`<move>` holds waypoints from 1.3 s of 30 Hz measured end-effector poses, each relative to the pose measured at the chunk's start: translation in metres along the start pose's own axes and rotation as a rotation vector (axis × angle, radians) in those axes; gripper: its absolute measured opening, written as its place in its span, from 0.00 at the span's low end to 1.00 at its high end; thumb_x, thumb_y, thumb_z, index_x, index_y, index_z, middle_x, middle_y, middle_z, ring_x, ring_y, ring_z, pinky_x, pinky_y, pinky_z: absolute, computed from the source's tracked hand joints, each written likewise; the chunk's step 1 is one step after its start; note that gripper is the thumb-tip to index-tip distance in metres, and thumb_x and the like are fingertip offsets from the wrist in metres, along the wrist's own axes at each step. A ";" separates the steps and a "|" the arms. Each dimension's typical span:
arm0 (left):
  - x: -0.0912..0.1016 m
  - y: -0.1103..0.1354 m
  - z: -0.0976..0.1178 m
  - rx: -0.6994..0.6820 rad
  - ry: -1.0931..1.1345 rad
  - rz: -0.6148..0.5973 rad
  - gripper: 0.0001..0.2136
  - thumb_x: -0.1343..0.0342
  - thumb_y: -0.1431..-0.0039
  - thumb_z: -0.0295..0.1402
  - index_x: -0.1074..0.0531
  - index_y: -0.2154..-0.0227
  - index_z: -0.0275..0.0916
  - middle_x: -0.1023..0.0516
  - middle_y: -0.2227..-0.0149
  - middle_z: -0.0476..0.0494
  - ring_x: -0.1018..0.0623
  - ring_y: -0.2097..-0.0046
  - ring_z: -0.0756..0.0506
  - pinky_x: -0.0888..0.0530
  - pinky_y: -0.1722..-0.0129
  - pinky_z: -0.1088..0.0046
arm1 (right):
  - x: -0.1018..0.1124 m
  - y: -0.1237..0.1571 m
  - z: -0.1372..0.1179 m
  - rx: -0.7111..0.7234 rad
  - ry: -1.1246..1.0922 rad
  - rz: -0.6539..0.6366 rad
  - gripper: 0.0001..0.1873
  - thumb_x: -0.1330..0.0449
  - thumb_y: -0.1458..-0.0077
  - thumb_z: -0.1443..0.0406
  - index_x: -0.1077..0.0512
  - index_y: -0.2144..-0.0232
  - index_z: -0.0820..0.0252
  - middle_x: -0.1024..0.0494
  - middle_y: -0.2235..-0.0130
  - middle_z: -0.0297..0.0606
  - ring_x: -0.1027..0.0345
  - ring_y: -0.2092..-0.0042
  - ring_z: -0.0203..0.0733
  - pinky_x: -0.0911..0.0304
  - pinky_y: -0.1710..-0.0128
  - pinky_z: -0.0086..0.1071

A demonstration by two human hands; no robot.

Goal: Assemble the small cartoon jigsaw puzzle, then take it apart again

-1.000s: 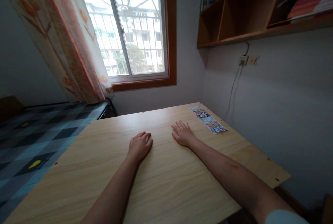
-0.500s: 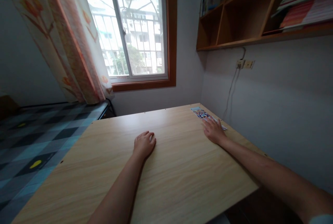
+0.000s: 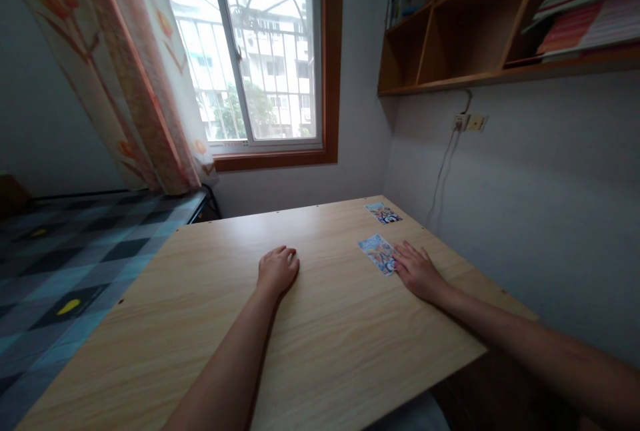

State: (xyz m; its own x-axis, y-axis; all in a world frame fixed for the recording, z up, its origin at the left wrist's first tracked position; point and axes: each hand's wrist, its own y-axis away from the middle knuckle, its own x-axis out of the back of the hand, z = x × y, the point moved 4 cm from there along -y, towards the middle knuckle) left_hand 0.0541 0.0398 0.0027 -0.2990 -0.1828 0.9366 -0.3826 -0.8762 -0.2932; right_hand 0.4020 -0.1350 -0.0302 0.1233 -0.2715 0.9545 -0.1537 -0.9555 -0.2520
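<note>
Two picture cards lie flat on the wooden table. The nearer, light-blue card (image 3: 379, 254) is set at a slant, and my right hand (image 3: 419, 272) rests palm down at its right edge. My right fingers are stretched out, and the fingertips touch or slightly overlap that edge. Farther back, by the table's far right corner, lies a card with a darker, colourful print (image 3: 383, 213), apart from my hand. My left hand (image 3: 278, 271) rests on the tabletop left of the cards, fingers loosely bent, a small gap beside the thumb, and nothing visible in it.
The wooden table (image 3: 320, 351) has its right edge near a wall with a socket (image 3: 467, 123) and hanging cord. Shelves (image 3: 480, 31) with books jut out above. On the left is a bed with a checked sheet (image 3: 100, 251), below a flowered curtain (image 3: 125, 84) and window.
My right hand has moved nearer and a little right. The light-blue card now lies in full view left of it, and the far card is uncovered. My left hand stays in place.
</note>
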 end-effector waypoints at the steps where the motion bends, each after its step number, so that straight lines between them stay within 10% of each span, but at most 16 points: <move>1: 0.000 0.000 0.000 -0.001 0.002 0.002 0.18 0.50 0.38 0.40 0.22 0.50 0.43 0.26 0.41 0.41 0.28 0.39 0.37 0.34 0.39 0.57 | 0.002 0.009 -0.021 0.057 -0.035 -0.027 0.26 0.57 0.33 0.59 0.32 0.39 0.57 0.38 0.33 0.43 0.55 0.30 0.53 0.64 0.33 0.58; 8: 0.000 0.002 0.001 0.000 0.020 0.010 0.17 0.49 0.39 0.40 0.22 0.51 0.44 0.25 0.42 0.40 0.27 0.40 0.37 0.33 0.40 0.58 | 0.023 0.079 -0.156 0.373 -0.330 -0.160 0.23 0.46 0.38 0.61 0.31 0.41 0.53 0.28 0.41 0.45 0.39 0.40 0.50 0.59 0.34 0.55; 14: -0.001 0.001 -0.001 -0.001 0.054 0.018 0.16 0.48 0.39 0.40 0.21 0.53 0.46 0.24 0.43 0.43 0.27 0.41 0.39 0.34 0.39 0.61 | 0.033 0.098 -0.194 0.608 -0.436 -0.146 0.13 0.42 0.40 0.61 0.24 0.53 0.53 0.23 0.55 0.40 0.33 0.51 0.46 0.51 0.37 0.49; 26: -0.005 0.001 -0.002 0.007 0.076 0.027 0.15 0.48 0.39 0.40 0.20 0.54 0.47 0.23 0.44 0.44 0.27 0.41 0.39 0.34 0.40 0.61 | 0.036 0.093 -0.158 0.831 -0.441 -0.025 0.15 0.44 0.38 0.64 0.26 0.50 0.54 0.23 0.55 0.42 0.30 0.52 0.42 0.48 0.37 0.47; 39: -0.001 0.002 0.002 -0.027 0.067 -0.007 0.18 0.47 0.40 0.44 0.22 0.51 0.47 0.26 0.41 0.42 0.29 0.39 0.37 0.36 0.39 0.56 | -0.026 -0.089 0.036 -0.180 0.057 0.009 0.32 0.50 0.37 0.57 0.41 0.33 0.62 0.41 0.32 0.48 0.48 0.33 0.52 0.51 0.34 0.44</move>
State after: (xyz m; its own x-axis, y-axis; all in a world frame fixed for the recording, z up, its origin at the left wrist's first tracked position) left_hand 0.0556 0.0367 0.0016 -0.3540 -0.1453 0.9239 -0.4085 -0.8646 -0.2925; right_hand 0.4481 -0.0470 -0.0383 0.0662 -0.2680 0.9611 -0.3279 -0.9156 -0.2328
